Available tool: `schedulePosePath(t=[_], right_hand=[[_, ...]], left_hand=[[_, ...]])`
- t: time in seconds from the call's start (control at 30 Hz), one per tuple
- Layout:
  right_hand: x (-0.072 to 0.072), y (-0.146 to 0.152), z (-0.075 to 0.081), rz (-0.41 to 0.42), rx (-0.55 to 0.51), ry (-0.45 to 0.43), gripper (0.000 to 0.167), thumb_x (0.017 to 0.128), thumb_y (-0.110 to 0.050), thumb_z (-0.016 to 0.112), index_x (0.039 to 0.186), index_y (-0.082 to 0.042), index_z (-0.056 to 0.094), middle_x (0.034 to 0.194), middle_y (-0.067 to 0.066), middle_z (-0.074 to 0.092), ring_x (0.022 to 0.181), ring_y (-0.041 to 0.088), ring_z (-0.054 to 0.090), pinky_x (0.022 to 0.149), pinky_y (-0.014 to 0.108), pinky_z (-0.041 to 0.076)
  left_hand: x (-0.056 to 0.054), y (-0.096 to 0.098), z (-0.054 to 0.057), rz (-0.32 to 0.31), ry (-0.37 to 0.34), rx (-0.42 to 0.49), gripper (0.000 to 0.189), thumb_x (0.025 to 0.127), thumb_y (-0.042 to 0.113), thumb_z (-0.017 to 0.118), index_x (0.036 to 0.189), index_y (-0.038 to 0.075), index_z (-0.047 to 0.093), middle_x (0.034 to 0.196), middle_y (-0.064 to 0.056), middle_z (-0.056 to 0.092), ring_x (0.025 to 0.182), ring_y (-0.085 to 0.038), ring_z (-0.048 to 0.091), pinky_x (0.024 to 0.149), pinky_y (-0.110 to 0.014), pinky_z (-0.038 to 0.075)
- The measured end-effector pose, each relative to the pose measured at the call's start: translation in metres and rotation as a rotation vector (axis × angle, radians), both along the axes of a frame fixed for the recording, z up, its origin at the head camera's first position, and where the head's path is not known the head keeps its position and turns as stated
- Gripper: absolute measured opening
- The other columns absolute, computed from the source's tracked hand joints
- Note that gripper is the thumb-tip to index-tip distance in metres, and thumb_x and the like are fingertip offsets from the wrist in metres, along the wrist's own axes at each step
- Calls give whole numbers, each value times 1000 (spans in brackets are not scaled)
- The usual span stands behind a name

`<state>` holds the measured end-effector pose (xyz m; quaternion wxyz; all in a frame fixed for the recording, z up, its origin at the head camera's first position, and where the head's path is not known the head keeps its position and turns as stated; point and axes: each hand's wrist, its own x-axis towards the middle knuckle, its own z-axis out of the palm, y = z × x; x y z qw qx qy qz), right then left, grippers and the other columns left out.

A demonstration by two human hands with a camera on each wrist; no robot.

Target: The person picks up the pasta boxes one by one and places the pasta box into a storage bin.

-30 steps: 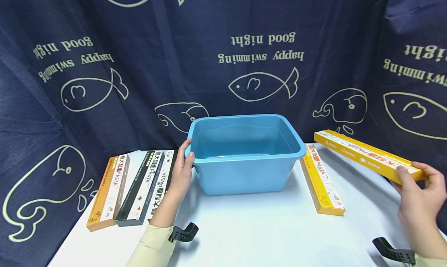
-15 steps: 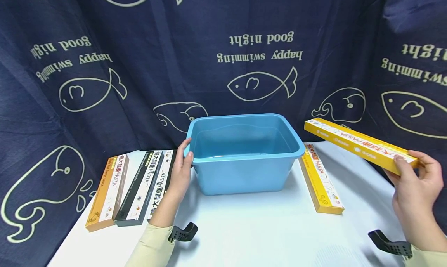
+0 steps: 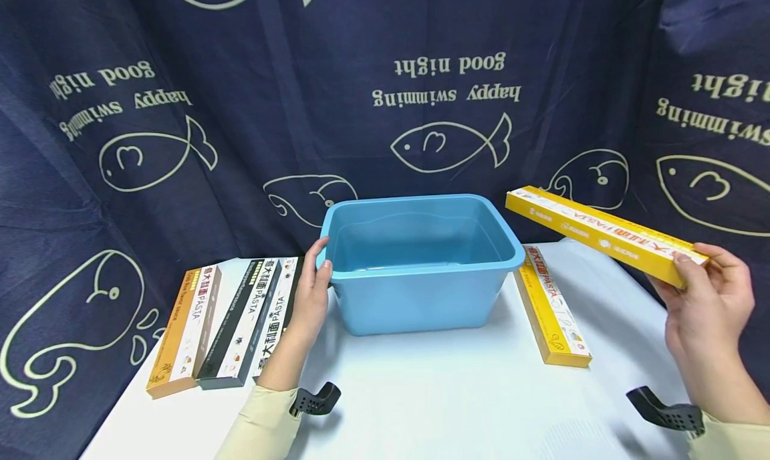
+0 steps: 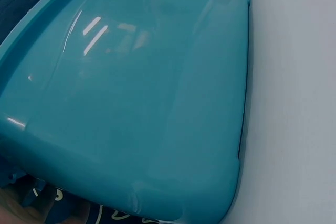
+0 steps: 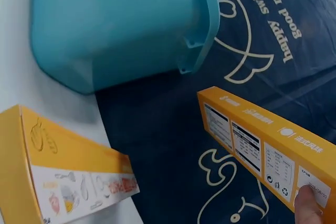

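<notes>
My right hand [image 3: 712, 293] pinches the near end of a long yellow pasta box [image 3: 601, 231], which hangs in the air with its far end near the right rim of a blue plastic bin [image 3: 415, 303]. One fingertip shows on the box's label side in the right wrist view. At the bin's left rim, my left hand [image 3: 313, 289] grips the edge between thumb and fingers. A second yellow pasta box [image 3: 555, 313] lies on the table just right of the bin. The inside of the bin shows no boxes.
Left of the bin lie an orange pasta box [image 3: 185, 329], a black one [image 3: 240, 326] and a black-and-white one [image 3: 278, 316], partly behind the left arm. A dark blue fish-print curtain [image 3: 337, 112] hangs behind the white table [image 3: 445, 400].
My right hand has raised the yellow pasta box and carried it leftward, its far end now beside the bin's rim. The left hand keeps its grip on the bin.
</notes>
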<state>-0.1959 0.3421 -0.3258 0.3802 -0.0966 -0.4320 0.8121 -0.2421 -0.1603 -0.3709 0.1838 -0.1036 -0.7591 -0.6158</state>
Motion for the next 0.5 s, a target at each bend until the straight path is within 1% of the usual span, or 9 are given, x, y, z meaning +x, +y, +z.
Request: schedulePosePath(t=[0.27,0.43,0.5], right_hand=[[-2,-10,7,30,22,33,40,91,3,68,127,-9,56,130,1,48,122,20,50,61,21,60],[-4,-19,9,86,29,61,39,91,2,68,126,-9,55,130,2,47,122,22,51,65,23,61],[-5,-23,9,127,29,77,39,92,3,66,127,-9,53,131,2,46,123,22,50,67,25,61]], left_hand=[[-1,0,-1,-3,4,9,49,104,35,38,153,28,35,163,0,28,149,-27,31,120,-58,27],[0,0,-1,-1,0,7,49,104,36,38,152,30,35,163,1,28,149,-26,31,120,-57,26],[0,0,0,3,-2,3,49,104,36,38,152,30,35,163,1,28,149,-26,30,120,-57,26]])
